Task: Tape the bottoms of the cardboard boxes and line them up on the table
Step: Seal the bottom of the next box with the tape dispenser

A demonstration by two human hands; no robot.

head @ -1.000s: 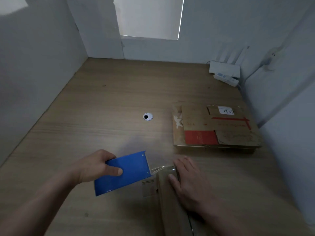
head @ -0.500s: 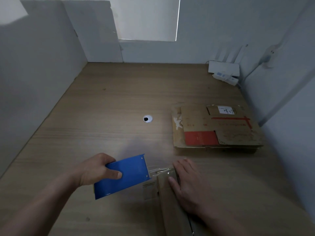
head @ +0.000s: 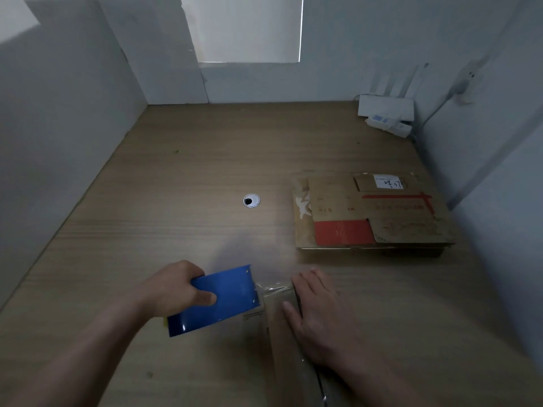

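My left hand (head: 176, 292) grips a blue tape dispenser (head: 217, 301) near the table's front edge. A strip of clear tape (head: 270, 289) runs from its right end onto a cardboard box (head: 282, 333) at the bottom centre. My right hand (head: 317, 315) lies flat on that box with fingers straight, pressing it down. A stack of flattened cardboard boxes (head: 370, 212) with red markings and a white label lies on the right side of the table.
The wooden table (head: 176, 201) has a round cable hole (head: 251, 200) in the middle. A white router (head: 385, 107) and a power strip (head: 388, 124) sit in the far right corner. Grey walls close in on the left, back and right.
The tape dispenser and both hands have shifted slightly away from me along the box, with the tape drawn a little further. The flat stack has not moved.
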